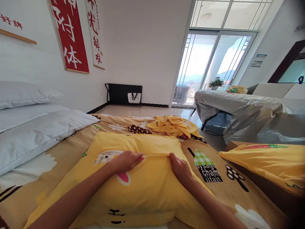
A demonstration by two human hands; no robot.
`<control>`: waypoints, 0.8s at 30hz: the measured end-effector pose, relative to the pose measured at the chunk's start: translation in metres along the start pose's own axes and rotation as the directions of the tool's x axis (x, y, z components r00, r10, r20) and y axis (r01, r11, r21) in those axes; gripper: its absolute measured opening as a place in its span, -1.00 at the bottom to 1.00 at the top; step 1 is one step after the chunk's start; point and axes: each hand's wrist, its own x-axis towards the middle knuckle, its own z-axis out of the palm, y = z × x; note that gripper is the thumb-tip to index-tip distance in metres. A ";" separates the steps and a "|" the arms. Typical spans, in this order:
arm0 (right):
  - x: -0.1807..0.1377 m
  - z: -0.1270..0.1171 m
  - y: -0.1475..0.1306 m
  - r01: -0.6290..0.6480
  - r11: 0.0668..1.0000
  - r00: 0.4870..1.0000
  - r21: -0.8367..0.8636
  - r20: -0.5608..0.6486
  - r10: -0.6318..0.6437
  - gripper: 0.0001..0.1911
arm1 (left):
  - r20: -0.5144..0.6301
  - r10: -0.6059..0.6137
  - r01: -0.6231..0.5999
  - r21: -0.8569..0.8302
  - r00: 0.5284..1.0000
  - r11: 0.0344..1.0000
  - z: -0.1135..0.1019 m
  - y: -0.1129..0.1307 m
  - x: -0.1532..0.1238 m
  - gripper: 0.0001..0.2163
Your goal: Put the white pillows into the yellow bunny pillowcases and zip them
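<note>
The person leans over a bed (228,187) that is covered with a tan sheet printed with cartoon figures and words. In front of the person lies a yellow pillow (143,187) in a case with a rabbit drawing on it. It rests flat on the sheet, in the middle of the bed, and both forearms reach across it.

The left hand (127,160) lies on the upper part of the pillow, palm down, with the fingers curled and pressing on the cloth at a thin seam line. The right hand (179,168) is on the same line, a little to the right, and its fingers are closed on the edge of the cloth, pinching it. Between the two hands the seam is pulled straight.

Behind the pillow, farther on the bed, there is a crumpled heap of yellow cloth (172,125). On the left side lie white pillows (35,127), one upon another, near the wall. On the right, a second yellow pillow (264,162) with a carrot picture rests on a wooden surface, apart from the bed.

A piece of furniture under a grey plastic cover (247,111) stands near the glass door (209,66). A red banner (70,35) with white characters hangs on the left wall.
</note>
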 end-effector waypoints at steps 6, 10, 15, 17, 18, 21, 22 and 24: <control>0.000 -0.028 0.007 0.324 0.944 0.945 0.057 -0.058 -0.321 -0.78 | -0.056 0.026 -0.024 0.042 0.998 0.999 0.000 -0.024 -0.020 -0.76; -0.008 -0.038 0.014 0.457 0.889 0.886 0.000 -0.089 -0.456 -0.82 | -0.260 0.119 -0.043 0.279 0.958 0.959 0.017 -0.040 -0.030 -0.73; -0.017 -0.041 0.023 0.499 0.835 0.826 -0.231 -0.167 -0.539 -0.81 | -0.300 0.357 -0.156 0.531 0.884 0.833 0.020 -0.044 -0.042 -0.78; -0.018 -0.041 0.025 0.494 0.824 0.822 -0.279 -0.159 -0.547 -0.82 | -0.270 0.372 -0.199 0.504 0.888 0.841 0.013 -0.048 -0.053 -0.84; -0.018 -0.041 0.027 0.495 0.817 0.821 -0.297 -0.146 -0.551 -0.82 | -0.258 0.354 -0.201 0.474 0.899 0.857 0.008 -0.052 -0.061 -0.87; -0.017 -0.042 0.030 0.492 0.802 0.823 -0.339 -0.118 -0.555 -0.82 | -0.235 0.250 -0.136 0.415 0.939 0.900 -0.003 -0.070 -0.088 -0.85; -0.017 -0.043 0.032 0.491 0.803 0.829 -0.338 -0.101 -0.550 -0.83 | -0.233 0.222 -0.107 0.422 0.947 0.900 -0.004 -0.078 -0.097 -0.83; -0.016 -0.045 0.035 0.490 0.815 0.847 -0.309 -0.054 -0.529 -0.84 | -0.252 0.180 -0.046 0.461 0.951 0.886 -0.005 -0.093 -0.112 -0.79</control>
